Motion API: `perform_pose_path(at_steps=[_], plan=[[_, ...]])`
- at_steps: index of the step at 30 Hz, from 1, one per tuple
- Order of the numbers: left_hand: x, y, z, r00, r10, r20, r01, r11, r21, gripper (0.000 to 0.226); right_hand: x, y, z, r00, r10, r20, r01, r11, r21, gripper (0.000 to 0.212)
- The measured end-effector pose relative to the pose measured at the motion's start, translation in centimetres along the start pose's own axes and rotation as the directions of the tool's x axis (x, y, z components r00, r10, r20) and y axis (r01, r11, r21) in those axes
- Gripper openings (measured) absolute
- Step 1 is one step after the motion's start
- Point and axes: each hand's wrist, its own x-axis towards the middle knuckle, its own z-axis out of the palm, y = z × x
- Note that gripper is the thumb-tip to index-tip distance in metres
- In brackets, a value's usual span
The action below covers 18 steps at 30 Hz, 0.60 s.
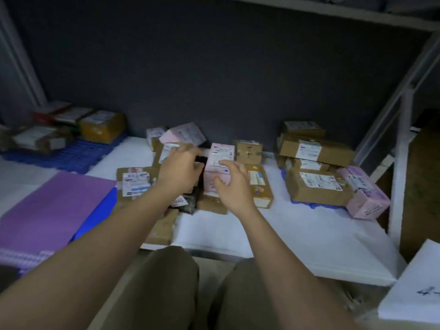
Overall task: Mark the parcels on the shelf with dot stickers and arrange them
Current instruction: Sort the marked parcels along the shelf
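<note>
The pink parcel (220, 163) you are working on stands in the middle cluster on the white shelf (273, 232), and a blue dot sticker (226, 171) already shows on its face just below the white shipping label, so by the look of it this one is marked and you are at the point of settling it among its neighbours. Your right hand (228, 184) hovers over its front with fingers spread and loosely curled, holding nothing that can be seen; whether the fingertips touch the box cannot be told. Your left hand (181, 167) is curled over a small dark object (202, 160) just left of the pink parcel, and it seems to pinch it, though blur makes that grip uncertain and what the object is cannot be made out. The next move likely calls for choosing an unmarked parcel nearby, such as the brown box (248, 152) behind to the right. The flat brown parcel (260, 186) under your right hand also carries a small blue dot. Further right sits a stack of brown boxes (315, 151) with a pink box (364, 194) beside it; a purple sheet (50, 210) lies at your left. Labels are unreadable, the frame is dim and smeared, and the parcels under your forearms are partly hidden.
</note>
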Motion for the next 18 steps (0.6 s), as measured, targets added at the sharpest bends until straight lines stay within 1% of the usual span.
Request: perform_pose_path(at_steps=[2,4,6,8,10,13,14,16,18], plan=[[-0.5,-3.3,-0.8,0.993,-0.103,-0.05,0.102,0.994,-0.029,0.037,0.3,-1.5,2.7,0.997,-0.009,0.072,0.009,1.0,0.001,0.04],[-0.6,-6.1,-1.2,0.974,-0.222,-0.051,0.215,0.97,-0.117,0.045,1.1,-2.2,5.5,0.99,0.036,0.138,-0.039,0.999,0.018,0.045],[-0.5,-8.4,-0.9,0.926,-0.377,0.032,0.371,0.889,-0.267,0.053,1.9,-2.5,7.7,0.975,0.179,0.135,-0.194,0.975,0.107,0.049],[-0.5,-9.9,-0.4,0.878,-0.453,0.155,0.477,0.798,-0.369,0.06,2.8,-2.2,9.3,0.931,0.354,0.085,-0.364,0.913,0.186,0.05],[-0.6,-10.5,0.2,0.854,-0.461,0.24,0.52,0.753,-0.404,0.058,3.5,-1.7,10.2,0.893,0.445,0.063,-0.448,0.872,0.195,0.048],[-0.4,-10.8,1.0,0.839,-0.418,0.349,0.542,0.701,-0.463,0.056,4.0,-1.8,11.0,0.885,0.455,0.097,-0.464,0.853,0.239,0.048],[-0.3,-10.8,1.2,0.838,-0.407,0.363,0.542,0.698,-0.468,0.056,4.1,-2.1,11.2,0.885,0.454,0.102,-0.465,0.848,0.255,0.046],[-0.3,-10.8,1.4,0.849,-0.406,0.339,0.528,0.692,-0.493,0.053,4.2,-2.3,11.8,0.888,0.453,0.074,-0.452,0.837,0.309,0.04],[-0.5,-11.0,1.1,0.851,-0.426,0.307,0.524,0.643,-0.559,0.047,4.1,-2.9,11.9,0.891,0.452,0.043,-0.431,0.81,0.397,0.034]])
